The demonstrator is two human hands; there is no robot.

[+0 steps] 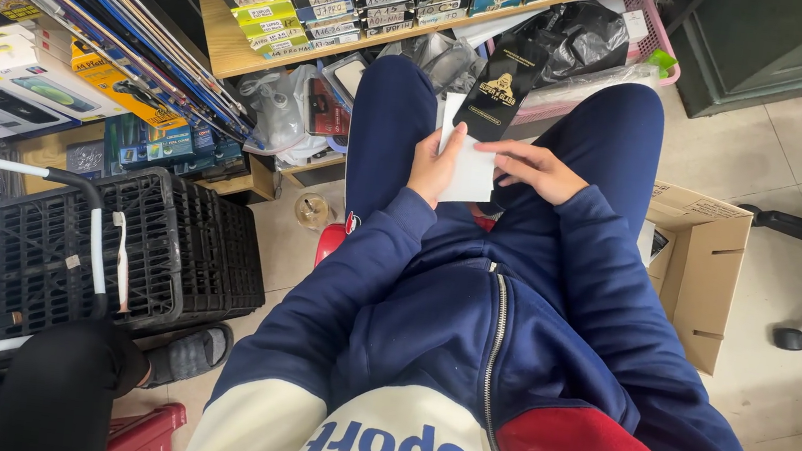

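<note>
Across the top of the frame runs a low wooden shelf [230, 50] stacked with flat labelled boxes, set within your reach as you sit. At lower left stands a black plastic lattice crate [172, 250], and at right an open brown cardboard carton [703, 265] sits on the tiled floor beside your leg, handy for dropping things in. Just above centre, over your knees, you hold a flat white rectangular card or sleeve [473, 168]. Your left hand [435, 164] is closed on its left edge, thumb on the face, which steadies it. Your right hand [538, 169] rests its fingers on the right edge, loosely curled. Behind it a slim black printed packet [503, 91] stands upright; which hand carries it is hidden.
</note>
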